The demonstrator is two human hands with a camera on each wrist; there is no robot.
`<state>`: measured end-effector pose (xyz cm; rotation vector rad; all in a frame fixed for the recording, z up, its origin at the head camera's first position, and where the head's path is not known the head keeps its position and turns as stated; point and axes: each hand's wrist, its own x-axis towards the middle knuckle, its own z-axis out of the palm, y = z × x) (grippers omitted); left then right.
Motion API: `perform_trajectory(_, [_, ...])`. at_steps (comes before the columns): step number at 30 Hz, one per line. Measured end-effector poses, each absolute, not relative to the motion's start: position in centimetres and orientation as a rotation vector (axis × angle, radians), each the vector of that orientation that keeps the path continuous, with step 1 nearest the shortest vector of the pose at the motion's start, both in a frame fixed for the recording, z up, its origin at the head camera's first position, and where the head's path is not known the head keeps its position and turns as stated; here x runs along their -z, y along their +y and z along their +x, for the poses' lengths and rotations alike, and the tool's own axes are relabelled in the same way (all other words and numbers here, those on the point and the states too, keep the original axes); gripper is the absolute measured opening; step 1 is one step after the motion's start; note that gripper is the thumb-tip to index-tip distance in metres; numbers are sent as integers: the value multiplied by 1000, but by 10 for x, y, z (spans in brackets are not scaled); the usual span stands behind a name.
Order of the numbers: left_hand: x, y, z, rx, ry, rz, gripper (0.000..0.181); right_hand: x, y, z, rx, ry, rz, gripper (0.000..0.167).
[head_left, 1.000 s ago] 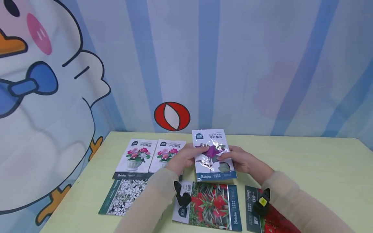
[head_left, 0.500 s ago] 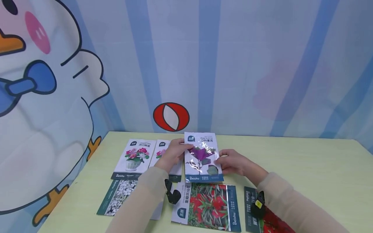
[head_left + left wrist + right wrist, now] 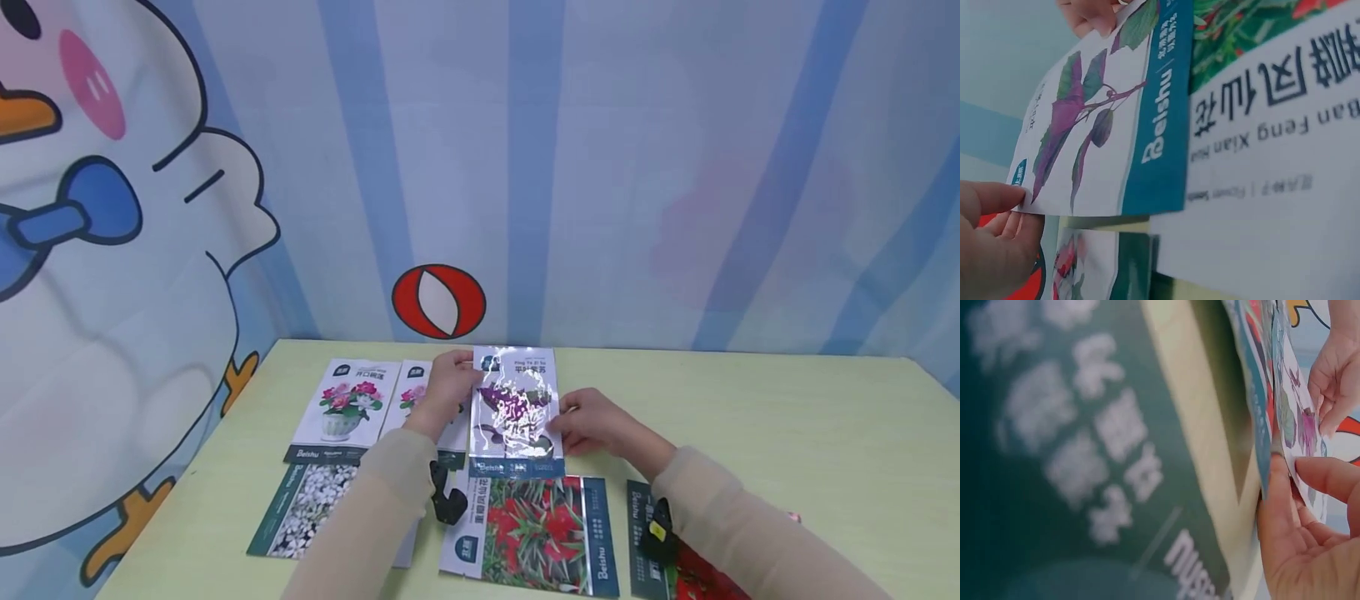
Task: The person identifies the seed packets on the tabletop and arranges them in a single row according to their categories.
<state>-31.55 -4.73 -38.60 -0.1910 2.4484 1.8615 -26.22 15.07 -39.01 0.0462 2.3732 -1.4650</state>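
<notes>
Between both hands is a white packet with purple leaves (image 3: 516, 417), its blue band towards the near side. The left hand (image 3: 446, 392) pinches its upper left edge; in the left wrist view the thumb of that hand (image 3: 997, 231) lies on the packet's corner. At the packet's right edge the right hand (image 3: 600, 423) holds on with thumb and fingers, also seen in the right wrist view, where the hand (image 3: 1310, 531) pinches the edge. Just below lies a packet with red flowers (image 3: 536, 533). Left of it, a pink-flower packet (image 3: 442, 437) is partly covered by the left hand.
Another pink-flower packet (image 3: 345, 408) lies at the left, above a white-flower packet (image 3: 318, 508) partly under the left sleeve. A dark-banded red packet (image 3: 647, 542) lies beneath the right forearm. The table (image 3: 787, 433) meets a blue striped cloth (image 3: 607, 208) at the back.
The purple-leaf packet has moved left and slightly nearer, to beside the pink-flower packet. Both hands moved left with it, and the right thumb has shifted from its front to its edge.
</notes>
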Motion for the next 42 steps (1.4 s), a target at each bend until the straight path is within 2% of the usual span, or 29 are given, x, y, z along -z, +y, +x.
perform_trajectory(6, [389, -46, -316, -1677, 2735, 36, 36, 391, 145, -262, 1332, 2512, 86, 21])
perform_trajectory(10, [389, -46, -317, -1580, 2799, 70, 37, 390, 144, -263, 1319, 2526, 140, 35])
perform_trajectory(14, [389, -46, -317, -1517, 2811, 58, 40, 389, 144, -265, 1331, 2524, 161, 42])
perform_trajectory(25, [387, -46, -315, -1445, 2791, 30, 48, 389, 144, -267, 1363, 2480, 190, 45])
perform_trajectory(34, [388, -47, -317, -1465, 2793, 26, 43, 389, 145, -266, 1384, 2472, 183, 45])
perform_trajectory(42, [381, -60, -317, -1491, 2804, 125, 36, 390, 144, -264, 1394, 2506, 184, 33])
